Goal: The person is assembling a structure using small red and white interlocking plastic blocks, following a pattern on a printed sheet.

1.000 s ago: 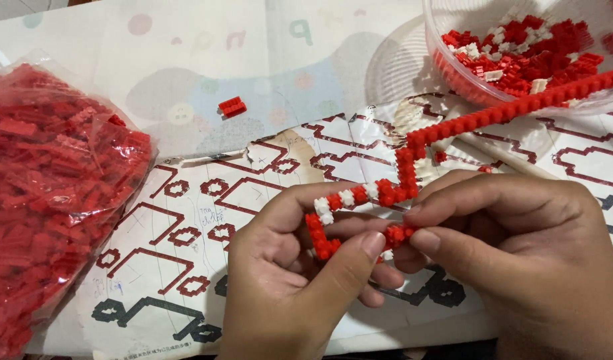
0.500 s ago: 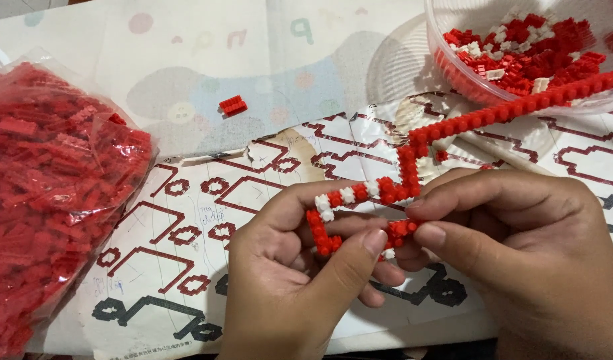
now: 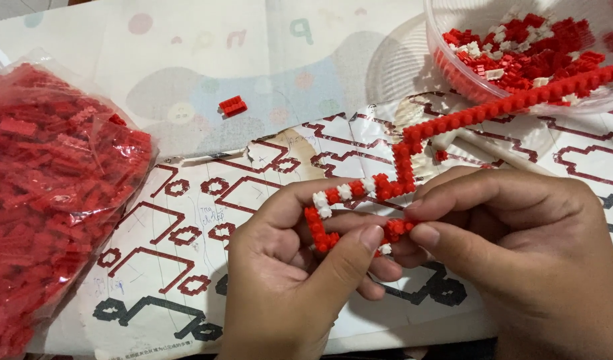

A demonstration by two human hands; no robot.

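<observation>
A long chain of tiny red and white bricks (image 3: 413, 143) runs from the upper right down to my hands, where it bends into a hooked end. My left hand (image 3: 300, 280) pinches that hooked end from below, thumb pressed against it. My right hand (image 3: 526, 253) grips the same end from the right with thumb and forefinger. Both hands meet over a printed instruction sheet (image 3: 186, 220) with dark red outline patterns.
A clear plastic bag full of red bricks (image 3: 53, 193) lies at the left. A clear bowl (image 3: 453, 60) of red and white bricks stands at the top right. One loose red brick (image 3: 232, 105) lies on the pale mat behind the sheet.
</observation>
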